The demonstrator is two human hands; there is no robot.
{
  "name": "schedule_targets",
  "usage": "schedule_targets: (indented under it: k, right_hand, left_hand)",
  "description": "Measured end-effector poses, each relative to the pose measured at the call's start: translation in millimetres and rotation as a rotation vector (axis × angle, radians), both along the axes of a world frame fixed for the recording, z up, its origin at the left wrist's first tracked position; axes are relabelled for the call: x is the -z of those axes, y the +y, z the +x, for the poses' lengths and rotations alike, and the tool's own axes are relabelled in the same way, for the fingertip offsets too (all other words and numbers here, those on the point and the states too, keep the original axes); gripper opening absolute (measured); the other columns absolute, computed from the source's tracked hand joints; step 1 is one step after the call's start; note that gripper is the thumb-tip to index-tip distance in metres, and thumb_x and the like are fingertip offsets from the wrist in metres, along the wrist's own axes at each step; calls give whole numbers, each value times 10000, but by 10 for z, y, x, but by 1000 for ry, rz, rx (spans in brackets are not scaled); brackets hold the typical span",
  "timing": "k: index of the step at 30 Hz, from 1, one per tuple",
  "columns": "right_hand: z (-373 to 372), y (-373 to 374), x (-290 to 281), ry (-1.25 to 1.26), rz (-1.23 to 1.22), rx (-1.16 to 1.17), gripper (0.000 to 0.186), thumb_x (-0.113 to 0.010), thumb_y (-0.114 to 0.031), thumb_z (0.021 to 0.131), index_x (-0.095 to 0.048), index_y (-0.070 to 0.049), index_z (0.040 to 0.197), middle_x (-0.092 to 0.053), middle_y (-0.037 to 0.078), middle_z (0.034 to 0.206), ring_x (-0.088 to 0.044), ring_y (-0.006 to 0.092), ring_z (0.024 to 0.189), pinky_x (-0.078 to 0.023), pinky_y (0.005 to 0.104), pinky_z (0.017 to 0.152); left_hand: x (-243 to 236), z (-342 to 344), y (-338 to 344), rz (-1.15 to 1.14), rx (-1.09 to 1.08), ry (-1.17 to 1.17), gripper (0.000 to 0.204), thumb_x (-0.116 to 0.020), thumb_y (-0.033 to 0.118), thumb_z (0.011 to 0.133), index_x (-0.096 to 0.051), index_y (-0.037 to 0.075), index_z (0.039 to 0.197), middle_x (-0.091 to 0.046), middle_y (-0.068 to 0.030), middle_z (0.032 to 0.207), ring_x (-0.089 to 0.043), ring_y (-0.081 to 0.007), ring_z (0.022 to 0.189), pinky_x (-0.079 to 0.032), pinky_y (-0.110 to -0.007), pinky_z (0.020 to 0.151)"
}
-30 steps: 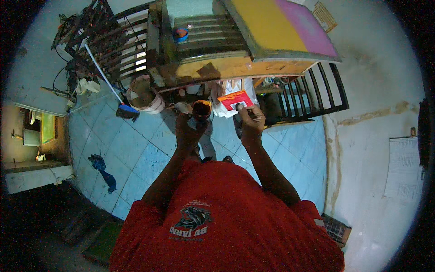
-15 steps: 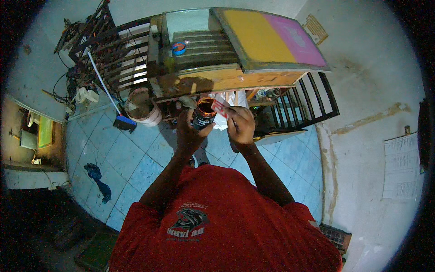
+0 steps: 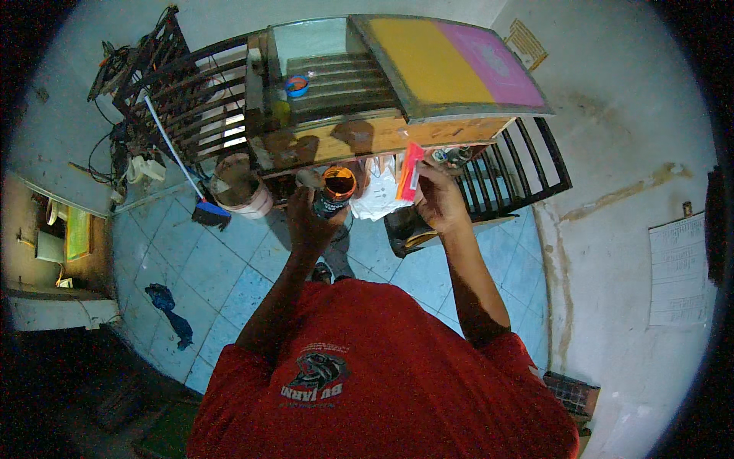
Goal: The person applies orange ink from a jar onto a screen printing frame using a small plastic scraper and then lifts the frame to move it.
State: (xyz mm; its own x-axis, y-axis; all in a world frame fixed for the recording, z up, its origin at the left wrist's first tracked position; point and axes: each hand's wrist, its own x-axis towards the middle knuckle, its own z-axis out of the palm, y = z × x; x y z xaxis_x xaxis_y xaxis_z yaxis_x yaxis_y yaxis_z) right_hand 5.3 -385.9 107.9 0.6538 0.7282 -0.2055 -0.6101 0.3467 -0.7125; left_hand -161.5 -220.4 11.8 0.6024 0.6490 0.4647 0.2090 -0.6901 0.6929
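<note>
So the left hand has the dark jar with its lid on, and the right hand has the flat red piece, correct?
Not quite: the dark jar in the left hand has no lid on; the head view shows it open and ringed with orange. The right hand does hold the flat red piece.

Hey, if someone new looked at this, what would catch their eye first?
Probably the wide red shirt filling the lower middle, then the yellow-and-pink panel at the top, right of centre. Between them, the left hand holds a dark jar with an orange-smeared rim, and the right hand holds a bright red, flat piece.
</note>
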Motion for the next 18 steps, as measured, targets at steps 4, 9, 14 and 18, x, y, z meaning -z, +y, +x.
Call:
schedule_targets:
  k: [4, 9, 14, 18]
  right_hand:
    - [-23, 173, -130, -601, -285, -218, 304, -632, -78, 834, -601, -32, 1133, -632, 35, 1022, -594, 127, 957, -484, 260, 826]
    - [-74, 836, -504, -898, -397, -733, 238, -624, -124, 863, -620, -41, 1086, -625, 4, 955, -561, 88, 858, -459, 237, 749]
    - [51, 1075, -478, -1191, -341, -970, 200, -619, -159, 880, -614, -41, 1042, -602, -19, 908, -521, 71, 828, -439, 244, 731]
    - [60, 1094, -538, -1088, -430, -937, 232, -622, -163, 883, -612, -26, 1070, -613, -14, 943, -533, 72, 871, -440, 246, 785]
  left_hand:
    - [-116, 29, 55, 36, 63, 40, 595, -821, 306, 588, -561, 8, 1032, -578, -200, 1015, -546, -378, 969, -431, -462, 819]
    - [-67, 183, 134, -166, 220, -294, 534, -804, 279, 600, -577, 28, 1013, -614, -166, 874, -598, -358, 795, -468, -445, 687]
    - [-421, 71, 153, -39, 286, -222, 496, -794, 266, 604, -598, 36, 998, -623, -153, 824, -606, -349, 732, -480, -435, 653]
    - [-265, 5, 285, 85, 267, -145, 531, -802, 270, 588, -604, 33, 1021, -626, -160, 870, -602, -351, 806, -480, -432, 719]
